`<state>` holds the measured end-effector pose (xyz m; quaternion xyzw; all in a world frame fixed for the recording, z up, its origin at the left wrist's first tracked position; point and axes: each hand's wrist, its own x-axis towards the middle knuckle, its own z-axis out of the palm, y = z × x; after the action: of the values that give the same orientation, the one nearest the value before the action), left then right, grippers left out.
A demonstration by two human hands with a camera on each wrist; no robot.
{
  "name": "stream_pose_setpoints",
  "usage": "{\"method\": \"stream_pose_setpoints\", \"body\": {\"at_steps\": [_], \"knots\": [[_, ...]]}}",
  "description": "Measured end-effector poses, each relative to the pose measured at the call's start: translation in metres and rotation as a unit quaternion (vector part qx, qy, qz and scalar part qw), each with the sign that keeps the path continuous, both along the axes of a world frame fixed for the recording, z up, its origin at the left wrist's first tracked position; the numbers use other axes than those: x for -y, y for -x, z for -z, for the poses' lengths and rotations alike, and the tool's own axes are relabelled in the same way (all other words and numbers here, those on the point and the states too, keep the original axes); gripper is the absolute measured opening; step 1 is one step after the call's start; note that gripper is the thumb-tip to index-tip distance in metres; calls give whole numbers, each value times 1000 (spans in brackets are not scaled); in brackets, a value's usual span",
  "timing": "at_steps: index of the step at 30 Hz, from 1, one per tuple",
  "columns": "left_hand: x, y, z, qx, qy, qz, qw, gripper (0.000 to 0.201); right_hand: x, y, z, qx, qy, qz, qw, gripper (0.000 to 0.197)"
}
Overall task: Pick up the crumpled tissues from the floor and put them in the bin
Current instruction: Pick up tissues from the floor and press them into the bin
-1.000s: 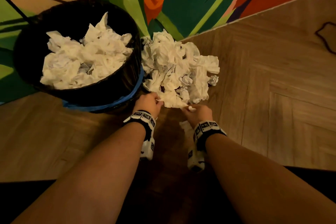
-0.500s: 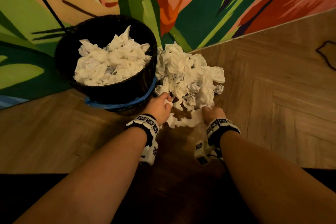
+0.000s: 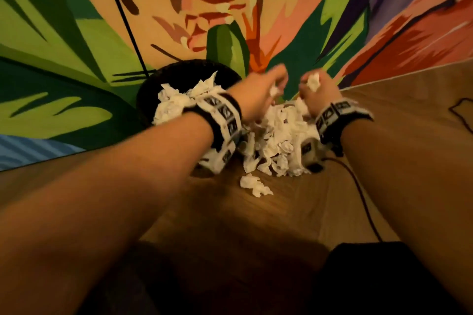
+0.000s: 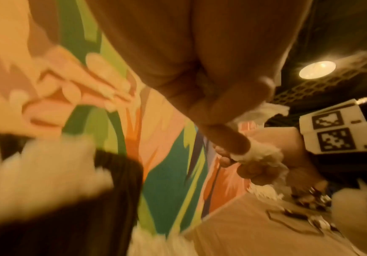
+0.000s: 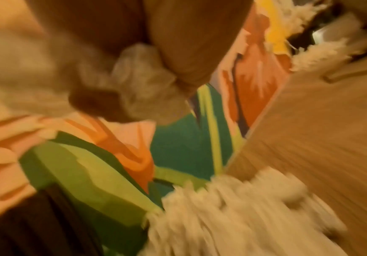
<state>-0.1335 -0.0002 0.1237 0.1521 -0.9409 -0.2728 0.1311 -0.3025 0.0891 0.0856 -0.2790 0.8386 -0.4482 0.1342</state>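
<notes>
In the head view my left hand point(image 3: 265, 84) is raised above the floor pile and grips a small crumpled tissue point(image 3: 275, 91). My right hand point(image 3: 316, 92) is beside it, curled round another tissue point(image 3: 313, 82) that sticks out at the top. In the right wrist view that tissue point(image 5: 143, 72) sits bunched between the fingers point(image 5: 191, 57). The black bin point(image 3: 151, 89) stands to the left against the wall, heaped with white tissues point(image 3: 174, 105). A pile of crumpled tissues point(image 3: 279, 140) lies on the floor below both hands, and one loose tissue point(image 3: 253, 184) lies nearer me.
A painted mural wall point(image 3: 76, 46) rises right behind the bin and the pile. Wooden floor point(image 3: 409, 123) stretches to the right. A dark cable point(image 3: 358, 186) runs from my right wrist towards a black shape point(image 3: 371, 276) at the bottom.
Both hands have lifted from the near edge of the floor pile, each with a tissue, and now hover above it. The head view has tilted up towards the wall.
</notes>
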Motion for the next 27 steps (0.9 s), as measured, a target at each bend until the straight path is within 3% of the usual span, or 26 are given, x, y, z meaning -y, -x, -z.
{"method": "stream_pose_setpoints", "body": {"at_steps": [2, 4, 6, 8, 9, 11, 13, 16, 20, 23, 25, 27], "knots": [[23, -5, -35, -31, 36, -28, 999, 12, 18, -4, -43, -72, 36, -28, 996, 10], [45, -18, -62, -53, 91, -66, 992, 14, 35, -16, -76, -70, 78, -45, 993, 24], [62, -35, -74, -56, 96, -108, 988, 29, 50, -31, -90, 27, 138, -58, 988, 30], [74, -52, -74, -31, 39, -150, 987, 44, 64, -48, -86, 142, 211, -66, 965, 35], [79, -59, -69, -17, 9, -179, 984, 47, 70, -59, -81, 158, 213, -73, 961, 41], [90, -69, -52, 26, -18, -226, 974, 42, 76, -81, -67, 117, 186, -112, 969, 43], [98, -80, -33, 104, -14, -228, 968, 38, 81, -95, -52, 79, 153, -162, 972, 33], [107, -95, -7, 177, -24, -219, 959, 30, 82, -105, -29, 65, 148, -192, 968, 41], [114, -108, 10, 209, -2, -180, 961, 19, 80, -109, -7, -34, 74, -216, 973, 15], [115, -113, 10, 228, 12, -167, 959, 21, 76, -109, 4, -163, -51, -313, 934, 8], [115, -114, 11, 255, 18, -178, 950, 23, 72, -110, 9, -249, -140, -361, 888, 24], [113, -114, 14, 285, 4, -193, 939, 24, 68, -115, 9, -281, -173, -388, 861, 36]]}}
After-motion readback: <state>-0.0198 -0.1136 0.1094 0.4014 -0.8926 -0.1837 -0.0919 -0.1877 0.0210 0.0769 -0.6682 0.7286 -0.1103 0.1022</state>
